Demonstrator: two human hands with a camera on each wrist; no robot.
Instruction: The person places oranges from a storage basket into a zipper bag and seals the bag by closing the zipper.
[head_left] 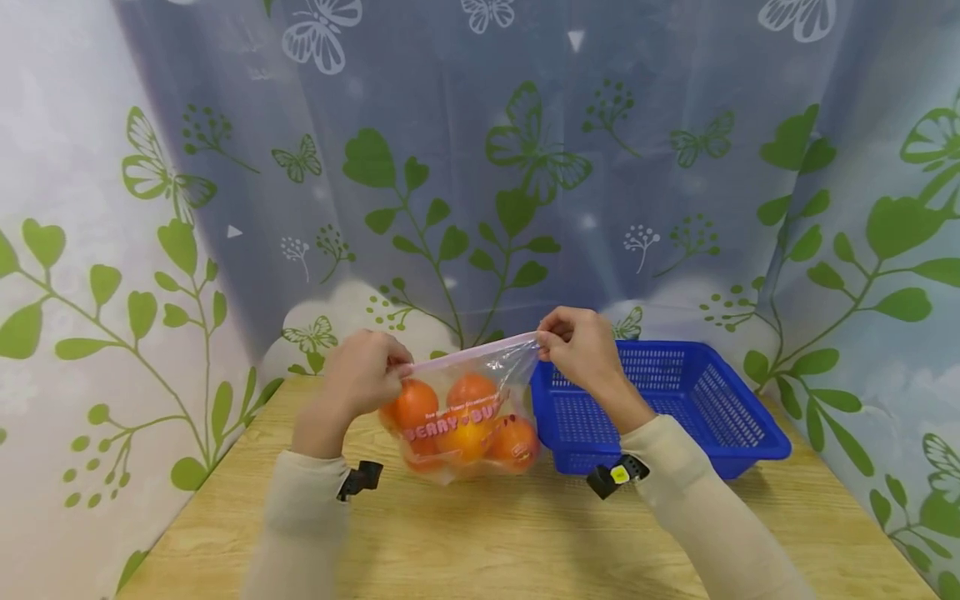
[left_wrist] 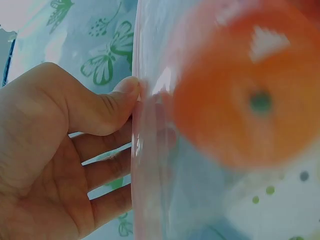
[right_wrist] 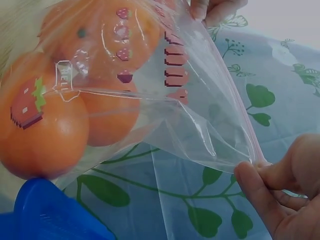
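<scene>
A clear zip bag [head_left: 517,375] with pink lettering and a pink top strip holds several oranges [head_left: 470,437]. My left hand [head_left: 363,371] pinches the strip's left end between thumb and fingers. At the other end, higher up, my right hand [head_left: 581,346] pinches the bag's corner, so the strip is stretched taut and slants. In the left wrist view, the left thumb presses on the strip beside a blurred orange [left_wrist: 240,95]. The right wrist view shows the right hand [right_wrist: 285,185] gripping the corner, with oranges [right_wrist: 45,135] sagging inside the bag.
A blue plastic basket [head_left: 750,442] with perforated walls stands on the right, just behind my right forearm and close beside the bag. The wooden table [head_left: 465,542] lies below. A curtain [head_left: 465,275] with leaf and butterfly prints rises behind it.
</scene>
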